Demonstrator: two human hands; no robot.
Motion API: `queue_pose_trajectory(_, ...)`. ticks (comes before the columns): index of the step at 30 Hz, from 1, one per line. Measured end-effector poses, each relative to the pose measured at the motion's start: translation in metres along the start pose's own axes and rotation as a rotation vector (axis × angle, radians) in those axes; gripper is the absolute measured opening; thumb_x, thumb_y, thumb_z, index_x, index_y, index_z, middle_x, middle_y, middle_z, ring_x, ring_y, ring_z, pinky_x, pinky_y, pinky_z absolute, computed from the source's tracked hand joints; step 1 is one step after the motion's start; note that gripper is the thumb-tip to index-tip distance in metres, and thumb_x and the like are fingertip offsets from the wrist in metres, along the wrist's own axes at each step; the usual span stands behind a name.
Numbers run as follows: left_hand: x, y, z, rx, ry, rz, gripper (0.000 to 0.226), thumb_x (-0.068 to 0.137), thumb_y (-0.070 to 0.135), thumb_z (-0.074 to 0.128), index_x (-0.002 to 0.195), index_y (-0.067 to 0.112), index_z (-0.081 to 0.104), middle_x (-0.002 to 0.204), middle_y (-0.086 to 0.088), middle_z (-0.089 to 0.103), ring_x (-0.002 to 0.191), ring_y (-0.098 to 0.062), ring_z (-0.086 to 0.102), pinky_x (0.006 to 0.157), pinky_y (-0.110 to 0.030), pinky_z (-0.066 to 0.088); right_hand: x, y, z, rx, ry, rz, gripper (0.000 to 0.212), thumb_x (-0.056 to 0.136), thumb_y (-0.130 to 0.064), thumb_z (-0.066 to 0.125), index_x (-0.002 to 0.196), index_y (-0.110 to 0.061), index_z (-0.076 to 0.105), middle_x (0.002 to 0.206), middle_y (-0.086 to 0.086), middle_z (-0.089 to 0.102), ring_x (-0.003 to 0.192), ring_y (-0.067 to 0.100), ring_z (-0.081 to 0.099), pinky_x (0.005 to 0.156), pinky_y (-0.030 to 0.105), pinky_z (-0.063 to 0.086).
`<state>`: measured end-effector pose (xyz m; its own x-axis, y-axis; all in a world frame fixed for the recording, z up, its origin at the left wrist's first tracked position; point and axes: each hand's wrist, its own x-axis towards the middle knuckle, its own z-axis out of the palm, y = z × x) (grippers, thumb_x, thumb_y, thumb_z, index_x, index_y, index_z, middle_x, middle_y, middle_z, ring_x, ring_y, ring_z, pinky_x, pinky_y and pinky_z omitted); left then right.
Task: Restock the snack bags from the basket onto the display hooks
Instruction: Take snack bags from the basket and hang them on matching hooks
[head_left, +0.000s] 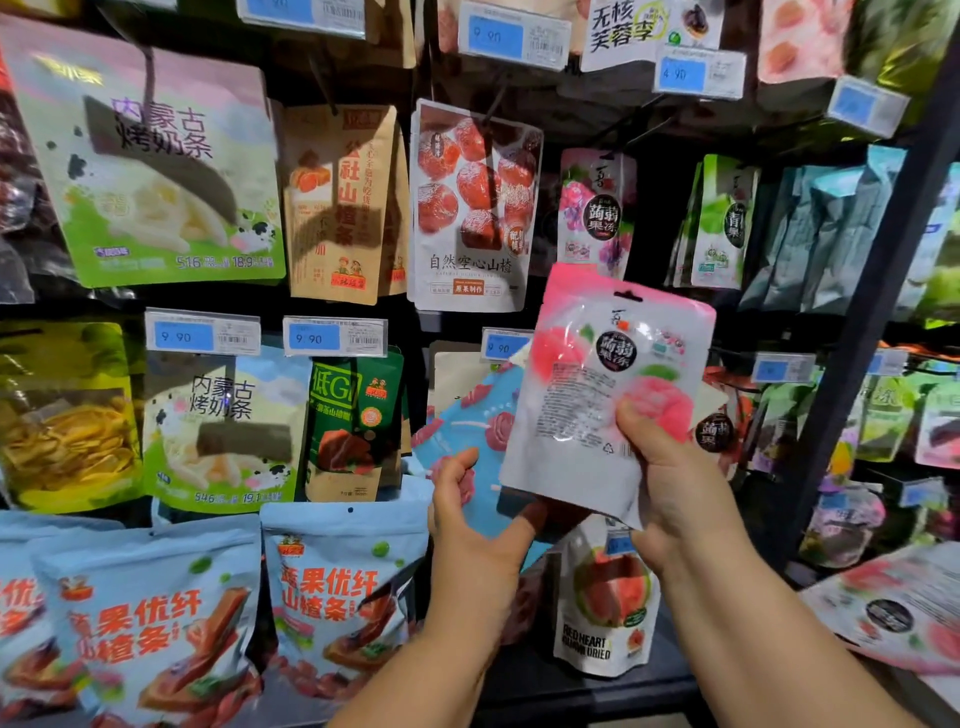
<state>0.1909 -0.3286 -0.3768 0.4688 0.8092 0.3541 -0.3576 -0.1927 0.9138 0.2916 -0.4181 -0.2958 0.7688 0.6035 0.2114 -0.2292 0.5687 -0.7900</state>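
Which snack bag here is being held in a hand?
The pink-topped white plastic pouch, gripped low by the right hand; those around it hang on the display.

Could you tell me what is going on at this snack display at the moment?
A person is restocking. Their right hand grips a pink-and-white jelly pouch by its lower right edge, thumb on the front, and holds it up in front of the hanging snack bags. The pouch's hang hole is not on any hook yet. The left hand sits curled at the pouch's lower left corner; whether it grips anything is unclear.
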Motion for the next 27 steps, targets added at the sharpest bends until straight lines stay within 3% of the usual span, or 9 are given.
queue_pose_trajectory(2, -0.003, 0.002, 0.001, 0.047, -0.007, 0.041, 0.057, 0.08, 0.024, 0.081, 0.114, 0.049, 0.041, 0.126, 0.026, 0.039, 0.112, 0.028, 0.034, 0.104, -0.021, 0.034, 0.004, 0.002, -0.004, 0.013, 0.047, -0.005, 0.013, 0.078, -0.02, 0.069, 0.081, -0.009, 0.075, 0.09, 0.014, 0.076, 0.074, 0.026, 0.074, 0.071, 0.049, 0.061)
queue_pose_trajectory(6, -0.006, 0.009, 0.0, -0.03, 0.101, 0.025, 0.059, 0.089, 0.014, 0.069, 0.122, 0.048, 0.034, 0.128, 0.018, 0.041, 0.116, -0.001, 0.047, 0.095, -0.009, 0.04, 0.012, 0.0, -0.013, 0.02, 0.11, 0.05, 0.023, 0.076, -0.022, 0.07, 0.092, -0.006, 0.071, 0.091, 0.014, 0.077, 0.074, 0.026, 0.074, 0.075, 0.054, 0.059)
queue_pose_trajectory(9, 0.002, 0.008, -0.002, -0.269, 0.246, -0.135, 0.09, 0.078, 0.019, 0.082, 0.137, 0.051, 0.022, 0.146, 0.004, 0.04, 0.12, -0.016, 0.057, 0.105, -0.047, 0.046, 0.012, -0.003, -0.015, 0.014, 0.101, 0.084, 0.017, 0.083, -0.02, 0.066, 0.093, -0.006, 0.07, 0.087, 0.011, 0.077, 0.071, 0.024, 0.074, 0.073, 0.052, 0.057)
queue_pose_trajectory(12, 0.013, 0.009, -0.003, -0.6, 0.233, -0.38, 0.093, 0.069, 0.012, 0.085, 0.144, 0.036, 0.035, 0.131, -0.01, 0.06, 0.112, -0.032, 0.064, 0.096, -0.058, 0.05, 0.014, -0.003, -0.018, -0.019, 0.103, 0.106, 0.014, 0.094, -0.016, 0.06, 0.091, -0.006, 0.068, 0.079, 0.01, 0.076, 0.064, 0.022, 0.074, 0.062, 0.046, 0.06)
queue_pose_trajectory(15, 0.012, 0.022, -0.007, -0.825, -0.002, -0.596, 0.034, 0.075, 0.02, 0.071, 0.107, 0.011, 0.076, 0.105, -0.016, 0.074, 0.087, -0.032, 0.073, 0.089, -0.053, 0.053, 0.016, -0.007, -0.02, -0.056, 0.113, 0.122, 0.016, 0.096, -0.016, 0.057, 0.09, -0.005, 0.067, 0.076, 0.009, 0.076, 0.062, 0.021, 0.073, 0.054, 0.042, 0.06)
queue_pose_trajectory(17, 0.01, 0.022, -0.009, -0.859, -0.103, -0.654, 0.021, 0.079, 0.021, 0.064, 0.087, 0.011, 0.081, 0.097, -0.017, 0.075, 0.078, -0.032, 0.074, 0.091, -0.052, 0.05, 0.017, -0.008, -0.023, -0.108, 0.124, 0.129, 0.015, 0.095, -0.017, 0.059, 0.093, -0.005, 0.068, 0.079, 0.011, 0.076, 0.065, 0.023, 0.074, 0.059, 0.044, 0.061)
queue_pose_trajectory(20, 0.008, 0.012, -0.005, -0.817, -0.018, -0.626, 0.028, 0.076, 0.018, 0.067, 0.102, 0.013, 0.075, 0.103, -0.017, 0.075, 0.087, -0.033, 0.073, 0.097, -0.056, 0.049, 0.022, -0.005, -0.03, -0.241, 0.174, 0.107, 0.014, 0.091, -0.016, 0.065, 0.099, -0.005, 0.07, 0.091, 0.014, 0.076, 0.078, 0.027, 0.074, 0.077, 0.051, 0.06)
queue_pose_trajectory(24, 0.01, 0.007, -0.002, -0.79, 0.183, -0.544, 0.021, 0.083, 0.016, 0.069, 0.104, 0.016, 0.072, 0.103, -0.01, 0.075, 0.09, -0.032, 0.07, 0.094, -0.057, 0.05, 0.024, -0.005, -0.038, -0.436, 0.245, 0.035, 0.011, 0.089, -0.019, 0.07, 0.095, -0.009, 0.072, 0.088, 0.011, 0.077, 0.082, 0.031, 0.073, 0.079, 0.055, 0.059)
queue_pose_trajectory(27, 0.012, 0.007, -0.002, -0.771, 0.25, -0.419, 0.019, 0.087, 0.01, 0.067, 0.104, 0.017, 0.071, 0.101, -0.003, 0.076, 0.08, -0.021, 0.073, 0.089, -0.048, 0.055, 0.024, -0.003, -0.041, -0.602, 0.292, -0.036, 0.033, 0.073, -0.045, 0.078, 0.091, -0.016, 0.076, 0.091, 0.007, 0.077, 0.091, 0.035, 0.072, 0.086, 0.061, 0.055)
